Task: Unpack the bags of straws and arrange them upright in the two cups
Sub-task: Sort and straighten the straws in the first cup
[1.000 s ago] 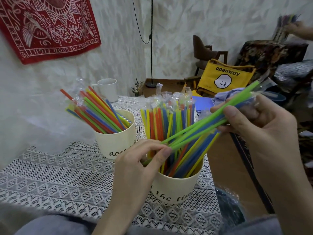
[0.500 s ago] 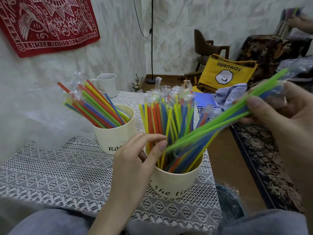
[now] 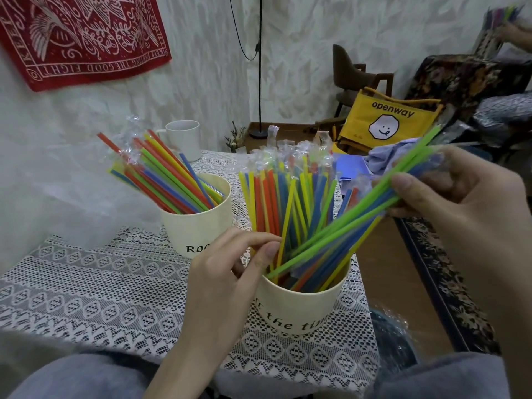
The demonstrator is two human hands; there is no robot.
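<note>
Between our two sets of fingers, a bundle of loose straws (image 3: 359, 217) slants down into the near cup (image 3: 302, 306), its lower ends already inside the rim, its upper ends angled up to the right. Our right hand (image 3: 449, 203) grips the upper part of the bundle, thumb curled over the top and fingers (image 3: 403, 181) wrapped beneath, with what looks like clear wrapper showing at that end. Our left hand (image 3: 227, 272) sits at the cup's left rim, fingers bent and fingertips pressed against the straws already standing there; whether they pinch one or merely steady them, we cannot tell. To seat the bundle well, we judge the right hand should swing its end toward vertical while the left holds the standing straws back, so that none spill over the rim. Green straws lie uppermost in the bundle, with blue, yellow and orange below. Beyond the left fingers, the far cup (image 3: 198, 226) holds wrapped straws (image 3: 161, 177) leaning left rather than upright. Both cups stand on a lace-covered counter (image 3: 86, 283). Farther off, a white mug (image 3: 184, 139) stands near the wall.
</note>
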